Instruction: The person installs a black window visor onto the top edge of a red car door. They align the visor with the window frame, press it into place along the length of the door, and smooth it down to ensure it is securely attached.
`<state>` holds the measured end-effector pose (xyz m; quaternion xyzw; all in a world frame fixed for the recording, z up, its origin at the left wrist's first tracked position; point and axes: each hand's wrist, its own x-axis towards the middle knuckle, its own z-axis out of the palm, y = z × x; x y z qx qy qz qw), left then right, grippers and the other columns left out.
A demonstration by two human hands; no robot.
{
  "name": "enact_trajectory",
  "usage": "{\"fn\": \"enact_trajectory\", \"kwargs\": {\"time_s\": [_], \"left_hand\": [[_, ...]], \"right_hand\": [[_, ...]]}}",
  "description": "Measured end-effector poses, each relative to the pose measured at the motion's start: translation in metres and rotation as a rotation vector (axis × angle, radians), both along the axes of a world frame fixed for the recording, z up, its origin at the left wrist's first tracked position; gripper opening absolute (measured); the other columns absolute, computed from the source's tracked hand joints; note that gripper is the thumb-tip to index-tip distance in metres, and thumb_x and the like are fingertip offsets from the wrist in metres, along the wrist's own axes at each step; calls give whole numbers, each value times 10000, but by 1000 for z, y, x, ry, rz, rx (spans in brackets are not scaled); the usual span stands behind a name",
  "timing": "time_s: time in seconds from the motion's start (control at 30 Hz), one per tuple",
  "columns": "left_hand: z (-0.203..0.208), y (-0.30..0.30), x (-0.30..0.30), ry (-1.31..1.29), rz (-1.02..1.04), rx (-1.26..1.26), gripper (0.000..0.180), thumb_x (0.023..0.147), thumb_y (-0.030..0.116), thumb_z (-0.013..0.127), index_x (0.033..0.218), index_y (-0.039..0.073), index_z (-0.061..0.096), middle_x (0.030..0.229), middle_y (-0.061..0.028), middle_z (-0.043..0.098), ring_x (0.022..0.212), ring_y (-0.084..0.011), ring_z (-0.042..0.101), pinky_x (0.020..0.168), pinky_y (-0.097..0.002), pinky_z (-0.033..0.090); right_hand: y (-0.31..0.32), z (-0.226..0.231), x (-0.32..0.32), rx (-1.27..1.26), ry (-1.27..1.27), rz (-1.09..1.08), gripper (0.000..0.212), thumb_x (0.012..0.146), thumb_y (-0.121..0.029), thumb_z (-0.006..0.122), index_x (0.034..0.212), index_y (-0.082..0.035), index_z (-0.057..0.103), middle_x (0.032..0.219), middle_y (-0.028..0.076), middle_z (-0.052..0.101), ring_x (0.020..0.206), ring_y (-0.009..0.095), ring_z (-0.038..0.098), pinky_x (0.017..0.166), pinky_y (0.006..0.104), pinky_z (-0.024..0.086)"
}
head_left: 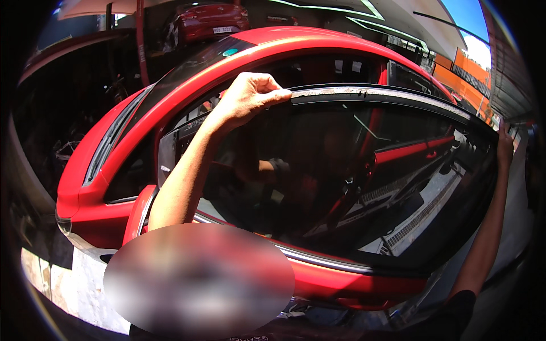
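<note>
Your left grip (245, 98) has thumb and forefinger together, pinched on the front end of the pale, mottled strip (364, 91), just above the upper edge of the dark window pane (296, 148). Your right grip (504, 145) is raised at the pane's rear upper corner, by the far end of the dark frame (483, 127); it sits close to the rim of the view, so you can't really tell whether its fingers are clamped there or only resting.

From your left grip, the strip lies to the right. Its long axis follows the pane's top edge, nearly level at first, then bending down toward your right grip. Of your two hands, the left is nearer the strip, touching it at the front, while the right is beyond its rear stretch. Your arms are spread wide, with the pane between them.

Below the pane is the red door panel (352, 287). The red side mirror (139, 213) sits at the pane's lower left, beside your left forearm. Past the pane's top edge rises the car's red roof (307, 37), and farther off to its right is an orange wall (463, 74).
</note>
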<state>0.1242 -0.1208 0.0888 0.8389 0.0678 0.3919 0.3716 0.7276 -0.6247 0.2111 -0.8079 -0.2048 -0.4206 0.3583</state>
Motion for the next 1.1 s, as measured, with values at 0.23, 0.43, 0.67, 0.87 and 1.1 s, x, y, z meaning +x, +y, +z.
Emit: {"fn": "enact_trajectory", "kwargs": {"time_s": [0.23,0.43,0.67,0.87,1.1], "left_hand": [[-2,5,-8,-54,-201,-87,281,975,290,669,946,10,687,788,54,591,767,-29,503,698,-214,417],[4,3,4,17,-112,1,274,903,267,758,919,1,695,802,-6,670,762,-71,595,713,-246,486],[4,5,9,56,50,68,349,925,355,722,873,12,679,761,29,632,721,-44,546,673,-240,448],[4,3,1,4,-171,15,267,943,273,711,1006,13,703,836,33,643,799,-39,558,753,-227,463],[9,-3,25,91,252,229,386,912,388,738,724,92,577,650,89,422,623,-24,350,549,-246,294]], "right_hand": [[17,-8,-21,76,-19,155,808,938,-736,410,936,21,691,770,112,600,752,207,557,815,371,445],[-7,-1,-17,21,17,97,798,939,-732,412,880,16,683,779,118,610,771,205,576,827,372,449],[8,1,-41,-9,79,48,821,946,-721,384,1079,24,704,1006,204,700,1031,284,659,950,370,443],[8,-6,-42,70,-2,184,777,955,-694,428,1005,35,695,880,166,655,885,266,614,901,390,441],[15,1,-57,30,99,4,856,922,-743,415,1028,59,695,1150,217,689,1165,330,623,1004,379,425]]}}
